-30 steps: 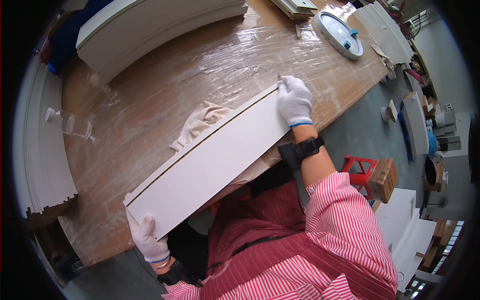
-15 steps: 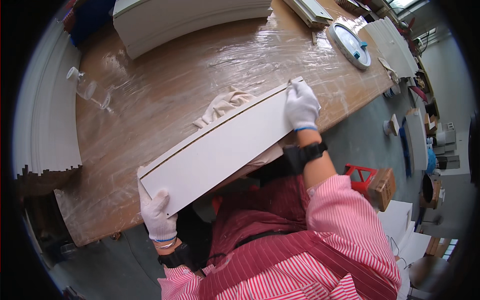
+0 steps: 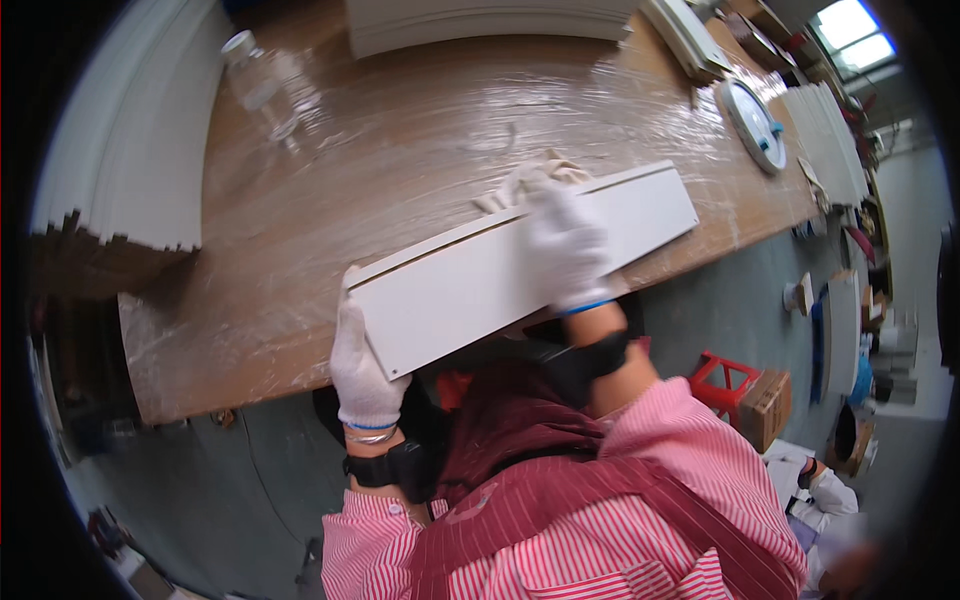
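Observation:
A long white panel (image 3: 455,305) with a groove along its far edge lies slanted near the table's front edge. My left hand (image 3: 367,375), in a white glove, grips the panel's left end, fingers at its far corner and thumb by the near one. Over the panel's middle is my right hand (image 3: 568,248), also gloved and smeared by motion; its fingertips reach the crumpled beige cloth (image 3: 510,190) just behind the panel. Whether those fingers have closed on the cloth I cannot make out.
Plastic film covers the brown table (image 3: 400,140). Stacked white panels stand at the left (image 3: 140,150) and far side (image 3: 480,25). A clear bottle (image 3: 258,85) and a round lid (image 3: 752,128) rest on it. A red stool (image 3: 722,385) stands right; another person's gloved hand (image 3: 832,492) shows lower right.
My right hand has let go of the panel's right end and moved left to the cloth. My left hand still holds the left end. The whole view has shifted.

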`<control>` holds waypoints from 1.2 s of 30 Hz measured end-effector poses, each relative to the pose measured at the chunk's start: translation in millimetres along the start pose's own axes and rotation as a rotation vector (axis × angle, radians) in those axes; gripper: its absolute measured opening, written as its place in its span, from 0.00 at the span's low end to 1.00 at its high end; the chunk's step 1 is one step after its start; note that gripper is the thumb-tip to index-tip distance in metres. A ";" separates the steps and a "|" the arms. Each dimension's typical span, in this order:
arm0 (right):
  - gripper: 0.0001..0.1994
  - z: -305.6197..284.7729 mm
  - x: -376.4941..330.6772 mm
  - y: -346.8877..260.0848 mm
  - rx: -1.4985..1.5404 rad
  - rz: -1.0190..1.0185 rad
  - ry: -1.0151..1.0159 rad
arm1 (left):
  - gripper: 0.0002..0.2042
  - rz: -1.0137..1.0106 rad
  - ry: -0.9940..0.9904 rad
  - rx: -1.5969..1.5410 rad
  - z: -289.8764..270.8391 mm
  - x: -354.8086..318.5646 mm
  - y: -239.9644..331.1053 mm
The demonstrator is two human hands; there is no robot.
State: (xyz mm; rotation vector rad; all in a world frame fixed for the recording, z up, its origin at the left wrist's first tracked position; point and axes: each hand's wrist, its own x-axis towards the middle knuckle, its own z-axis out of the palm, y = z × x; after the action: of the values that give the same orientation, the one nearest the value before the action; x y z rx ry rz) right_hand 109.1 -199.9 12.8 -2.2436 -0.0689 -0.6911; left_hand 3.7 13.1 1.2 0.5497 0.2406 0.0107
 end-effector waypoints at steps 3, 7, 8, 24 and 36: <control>0.08 -27.0 11.8 38.5 -0.335 0.126 0.010 | 0.35 -0.029 -0.030 -0.095 3.8 4.6 -0.6; 0.05 18.1 -12.9 -30.4 -0.361 -0.222 -0.281 | 0.42 -0.064 0.011 -0.125 0.4 6.5 -4.3; 0.07 34.7 -20.8 -58.8 -0.278 -0.273 -0.430 | 0.42 -0.058 0.022 -0.127 0.1 5.8 -1.7; 0.12 65.0 -66.0 -146.6 -0.164 -0.413 -0.678 | 0.47 -0.088 -0.340 -0.582 -21.5 8.6 5.9; 0.13 25.2 -83.6 -134.9 -0.228 -0.497 -0.638 | 0.46 -0.154 -0.143 -0.485 -21.5 9.2 3.7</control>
State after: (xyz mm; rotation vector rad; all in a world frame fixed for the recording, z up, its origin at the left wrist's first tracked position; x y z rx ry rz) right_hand 14.8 -74.3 46.9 -2.6112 -0.9227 -0.2010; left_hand 7.9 28.0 -16.7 0.0471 0.1324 -0.1165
